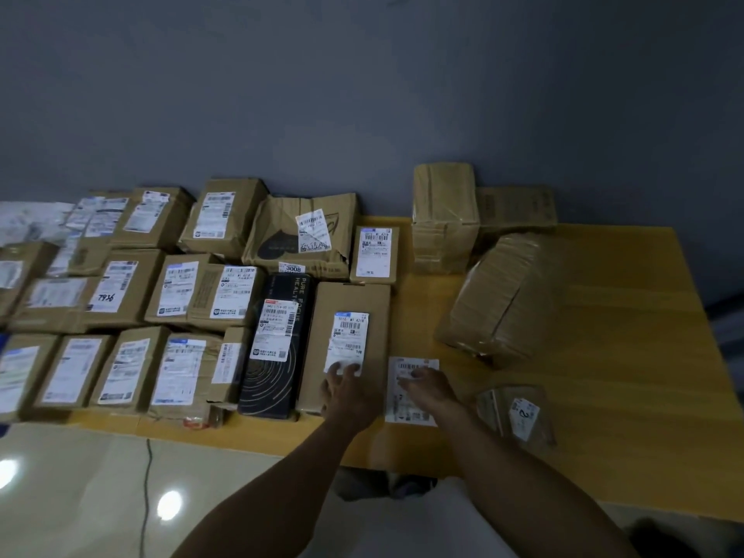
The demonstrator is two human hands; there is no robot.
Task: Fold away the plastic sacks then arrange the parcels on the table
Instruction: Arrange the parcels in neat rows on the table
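The tall brown parcel (346, 348) is laid lengthwise away from the viewer. It is touched by the open left hand (348, 392). The flat white parcel (412, 390), likewise aligned, is covered by the open right hand (428, 386).

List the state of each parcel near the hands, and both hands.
Left hand: open, fingers on tall brown box.
Right hand: open, on flat white parcel.
Tall brown box: flat, label up.
Flat white parcel: flat on table.
Black box: flat, label up.
Taped parcel: tilted.

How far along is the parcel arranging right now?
Done: most labelled parcels sit in rows on the left of the table; no sacks in view. In hand: left hand on the tall brown box, right hand on a flat white parcel. Left: the taped boxes and small packet lie loose on the right.
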